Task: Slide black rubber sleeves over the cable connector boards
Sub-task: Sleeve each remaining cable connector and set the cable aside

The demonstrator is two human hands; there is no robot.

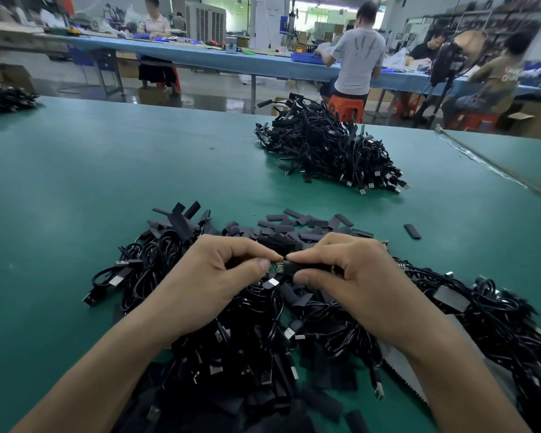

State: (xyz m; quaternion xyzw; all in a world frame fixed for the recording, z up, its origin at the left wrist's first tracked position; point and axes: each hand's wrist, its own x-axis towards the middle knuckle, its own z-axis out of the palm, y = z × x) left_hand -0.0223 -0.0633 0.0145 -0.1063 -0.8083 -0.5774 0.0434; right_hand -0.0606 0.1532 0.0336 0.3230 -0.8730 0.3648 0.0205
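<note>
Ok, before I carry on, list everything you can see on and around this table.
table mat: one, green, under everything
near cable pile: one heap, black with silver plugs, beneath the hands
loose sleeves: many, black, just beyond the hands
stray sleeve: one, black, alone to their right
far cable pile: one heap, black, far side of the mat
edge cable pile: one, black, far left edge
connector board: one, green, between the fingertips
held sleeve: one, black, meeting the board's end
workers: several, background, at a blue bench
stools: orange, behind the table
left hand: pinches the connector board
right hand: pinches the held sleeve
</note>
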